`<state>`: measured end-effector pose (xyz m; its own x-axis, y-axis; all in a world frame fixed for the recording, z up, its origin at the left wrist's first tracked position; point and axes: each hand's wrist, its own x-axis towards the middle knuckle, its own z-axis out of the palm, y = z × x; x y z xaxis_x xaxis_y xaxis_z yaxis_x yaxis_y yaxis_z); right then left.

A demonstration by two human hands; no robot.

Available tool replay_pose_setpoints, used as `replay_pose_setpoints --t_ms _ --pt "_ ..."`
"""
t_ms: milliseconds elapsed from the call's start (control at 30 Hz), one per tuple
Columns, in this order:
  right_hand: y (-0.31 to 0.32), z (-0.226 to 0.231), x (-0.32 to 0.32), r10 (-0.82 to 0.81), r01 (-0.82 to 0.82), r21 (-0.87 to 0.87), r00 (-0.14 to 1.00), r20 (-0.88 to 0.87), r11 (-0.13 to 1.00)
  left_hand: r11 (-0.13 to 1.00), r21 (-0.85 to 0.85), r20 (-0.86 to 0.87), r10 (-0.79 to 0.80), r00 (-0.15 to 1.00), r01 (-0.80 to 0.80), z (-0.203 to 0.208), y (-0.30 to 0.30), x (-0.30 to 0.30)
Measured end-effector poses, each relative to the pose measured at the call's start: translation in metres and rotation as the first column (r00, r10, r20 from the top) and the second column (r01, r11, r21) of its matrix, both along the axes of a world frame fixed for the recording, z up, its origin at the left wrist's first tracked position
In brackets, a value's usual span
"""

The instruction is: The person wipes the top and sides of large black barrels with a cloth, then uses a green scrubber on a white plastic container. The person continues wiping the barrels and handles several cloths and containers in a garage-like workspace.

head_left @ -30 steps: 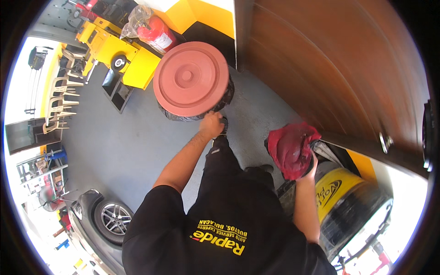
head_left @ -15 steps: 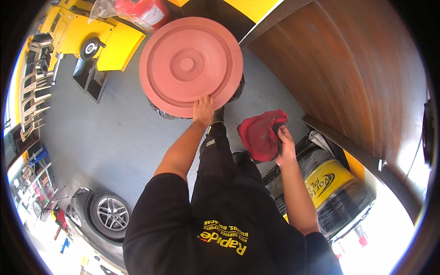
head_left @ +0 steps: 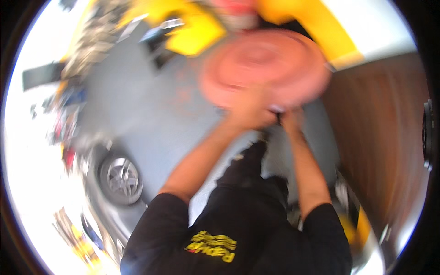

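- Floor [head_left: 151, 123]: grey, runs under everything here. Whole view motion-blurred, fine detail lost.
- Door [head_left: 376, 137]: brown, along the floor's right edge.
- Car [head_left: 94, 183]: grey, front part only, at the floor's left edge toward the near corner.
- Shirt [head_left: 256, 247]: black, yellow print, on the person at the floor's near edge.
- Lid [head_left: 270, 59]: round, pinkish red, toward the floor's far right corner. Near rim at the hands. Can't tell if it's seated or lifted; what's under it is mostly hidden.
- Machine [head_left: 197, 36]: yellow, at the floor's far edge, left of the lid.
- Wheel [head_left: 122, 180]: silver rim, dark tire, on the car.
- Left hand [head_left: 251, 107]: over the lid's near rim, fingers toward its center. Grip too blurred to call.
- Right hand [head_left: 292, 119]: just beside the left, right at the near rim. Can't tell if closed or gripping.
- Dark bit [head_left: 277, 118]: between the hands, too blurred to identify.
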<state>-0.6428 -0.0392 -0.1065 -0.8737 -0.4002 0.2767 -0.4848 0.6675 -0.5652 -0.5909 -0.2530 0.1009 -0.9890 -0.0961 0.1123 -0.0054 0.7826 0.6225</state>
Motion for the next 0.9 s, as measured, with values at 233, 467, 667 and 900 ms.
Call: replay_pose_setpoints --t_ms 233,467,667,900 --pt "0.078 -0.170 0.002 0.178 -0.362 0.200 0.780 0.600 0.911 0.992 -0.101 0.138 -0.067 0.988 0.082 -0.041 0.058 0.001" --pt "0.135 -0.129 -0.027 0.287 -0.338 -0.032 0.740 0.608 0.941 0.984 -0.179 0.001 0.014 1.000 -0.014 -0.082 0.083 0.024" --pt "0.245 -0.042 0.083 -0.178 0.562 0.021 0.226 0.958 0.827 0.984 -0.162 0.270 -0.034 0.962 0.080 -0.207 0.116 0.088" --pt "0.362 0.094 0.215 -0.196 0.928 -0.166 0.240 0.951 0.332 0.677 -0.168 0.859 -0.256 0.443 0.716 -0.255 0.093 0.099"
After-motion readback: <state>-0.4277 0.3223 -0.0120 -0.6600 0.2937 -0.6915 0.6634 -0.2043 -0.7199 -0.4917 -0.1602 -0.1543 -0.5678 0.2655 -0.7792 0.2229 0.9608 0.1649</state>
